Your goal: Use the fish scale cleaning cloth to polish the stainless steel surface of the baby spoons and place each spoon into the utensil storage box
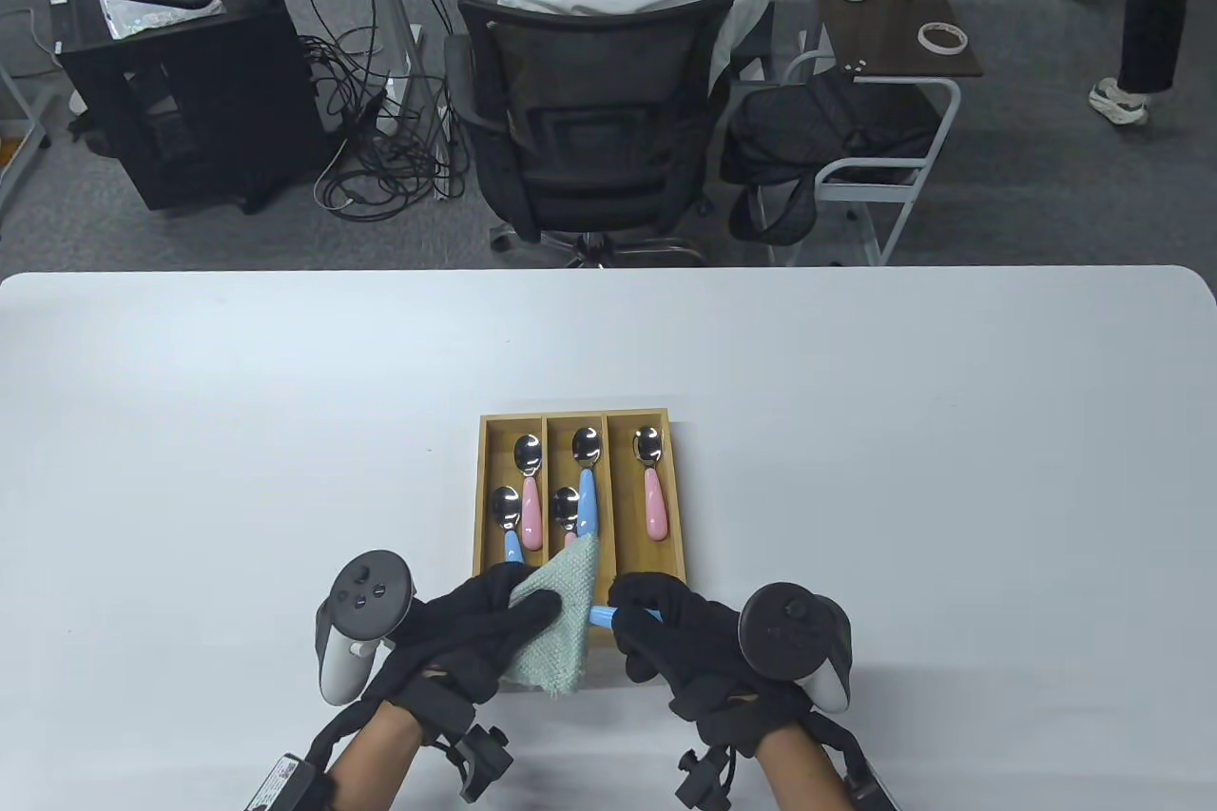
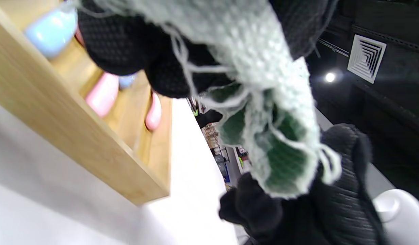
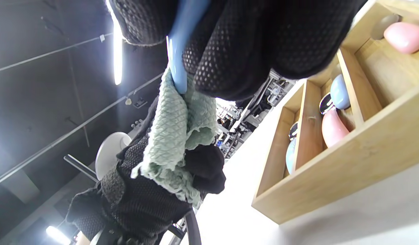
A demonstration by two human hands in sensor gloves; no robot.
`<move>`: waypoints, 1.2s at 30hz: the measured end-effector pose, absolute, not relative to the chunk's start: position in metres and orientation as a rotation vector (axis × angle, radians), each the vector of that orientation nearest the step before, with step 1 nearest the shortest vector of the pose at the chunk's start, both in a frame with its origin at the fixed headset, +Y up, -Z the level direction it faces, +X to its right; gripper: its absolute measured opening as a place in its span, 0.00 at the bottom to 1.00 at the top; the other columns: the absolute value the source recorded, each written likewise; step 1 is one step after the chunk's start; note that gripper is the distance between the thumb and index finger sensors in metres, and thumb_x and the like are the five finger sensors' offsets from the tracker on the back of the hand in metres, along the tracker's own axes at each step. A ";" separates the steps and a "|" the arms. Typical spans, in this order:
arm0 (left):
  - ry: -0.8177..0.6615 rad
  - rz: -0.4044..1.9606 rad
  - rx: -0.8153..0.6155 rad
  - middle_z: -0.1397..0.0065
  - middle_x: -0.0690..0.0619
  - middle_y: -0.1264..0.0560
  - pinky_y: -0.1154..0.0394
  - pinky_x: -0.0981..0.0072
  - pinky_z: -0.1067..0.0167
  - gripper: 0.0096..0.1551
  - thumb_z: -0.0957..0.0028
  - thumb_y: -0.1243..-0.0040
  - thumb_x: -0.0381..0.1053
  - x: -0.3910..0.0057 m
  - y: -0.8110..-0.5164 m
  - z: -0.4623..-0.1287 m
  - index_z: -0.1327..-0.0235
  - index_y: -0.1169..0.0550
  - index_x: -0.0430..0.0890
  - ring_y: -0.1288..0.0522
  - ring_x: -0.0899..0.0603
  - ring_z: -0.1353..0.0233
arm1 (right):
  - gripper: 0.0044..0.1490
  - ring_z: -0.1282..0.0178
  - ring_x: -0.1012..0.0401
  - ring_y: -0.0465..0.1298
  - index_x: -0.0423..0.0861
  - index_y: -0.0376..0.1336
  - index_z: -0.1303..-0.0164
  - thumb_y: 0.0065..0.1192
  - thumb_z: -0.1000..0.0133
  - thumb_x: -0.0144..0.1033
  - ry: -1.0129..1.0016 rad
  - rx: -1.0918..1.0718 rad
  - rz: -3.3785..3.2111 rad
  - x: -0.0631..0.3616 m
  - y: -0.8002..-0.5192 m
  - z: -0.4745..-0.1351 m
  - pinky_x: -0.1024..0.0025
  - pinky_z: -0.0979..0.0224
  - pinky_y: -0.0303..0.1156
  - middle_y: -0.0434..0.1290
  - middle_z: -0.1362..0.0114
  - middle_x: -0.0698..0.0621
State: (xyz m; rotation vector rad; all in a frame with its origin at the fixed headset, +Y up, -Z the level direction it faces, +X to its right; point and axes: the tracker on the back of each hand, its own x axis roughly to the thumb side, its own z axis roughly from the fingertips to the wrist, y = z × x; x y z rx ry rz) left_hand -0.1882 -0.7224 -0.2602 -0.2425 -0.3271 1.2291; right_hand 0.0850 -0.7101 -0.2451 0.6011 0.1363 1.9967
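My left hand (image 1: 485, 626) holds the pale green fish scale cloth (image 1: 556, 630) just in front of the wooden storage box (image 1: 582, 421). My right hand (image 1: 656, 626) grips the blue handle of a baby spoon (image 1: 602, 614) whose bowl is wrapped inside the cloth and hidden. The right wrist view shows the blue handle (image 3: 178, 58) running from my fingers down into the cloth (image 3: 172, 136). In the box lie several spoons: a pink one (image 1: 529, 492) and a blue one (image 1: 507, 521) on the left, a blue one (image 1: 586, 488) in the middle, a pink one (image 1: 651, 488) on the right.
The box (image 2: 80, 136) has three long compartments and sits near the table's front centre. White tabletop (image 1: 856, 431) spreads to both sides. Beyond the far edge, a person sits in a black office chair (image 1: 589, 126), with a side table (image 1: 894, 22) at the right.
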 end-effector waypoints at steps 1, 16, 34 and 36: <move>-0.322 1.202 -0.220 0.47 0.51 0.18 0.15 0.56 0.53 0.30 0.41 0.36 0.59 -0.190 -0.722 -0.261 0.36 0.24 0.40 0.14 0.47 0.53 | 0.29 0.54 0.62 0.83 0.43 0.59 0.28 0.52 0.32 0.50 0.148 0.608 2.009 0.083 -0.711 -0.245 0.59 0.44 0.81 0.75 0.40 0.50; -0.356 1.008 -0.045 0.51 0.53 0.18 0.15 0.56 0.54 0.29 0.37 0.49 0.60 -0.190 -0.708 -0.255 0.40 0.23 0.39 0.14 0.48 0.54 | 0.29 0.40 0.48 0.78 0.43 0.64 0.30 0.57 0.34 0.50 0.474 0.726 2.140 0.057 -0.714 -0.238 0.46 0.36 0.75 0.72 0.33 0.45; -0.096 1.180 0.039 0.50 0.53 0.18 0.16 0.54 0.55 0.28 0.34 0.54 0.59 -0.227 -0.712 -0.262 0.40 0.23 0.39 0.14 0.47 0.54 | 0.30 0.55 0.55 0.80 0.38 0.65 0.32 0.57 0.33 0.48 0.406 0.399 2.115 0.091 -0.711 -0.255 0.66 0.52 0.79 0.74 0.39 0.44; -0.075 1.184 0.050 0.50 0.53 0.18 0.16 0.54 0.55 0.28 0.34 0.53 0.59 -0.233 -0.711 -0.263 0.40 0.23 0.39 0.14 0.47 0.54 | 0.30 0.57 0.56 0.80 0.37 0.66 0.33 0.58 0.33 0.48 0.344 0.251 2.182 0.097 -0.713 -0.263 0.66 0.54 0.79 0.74 0.40 0.43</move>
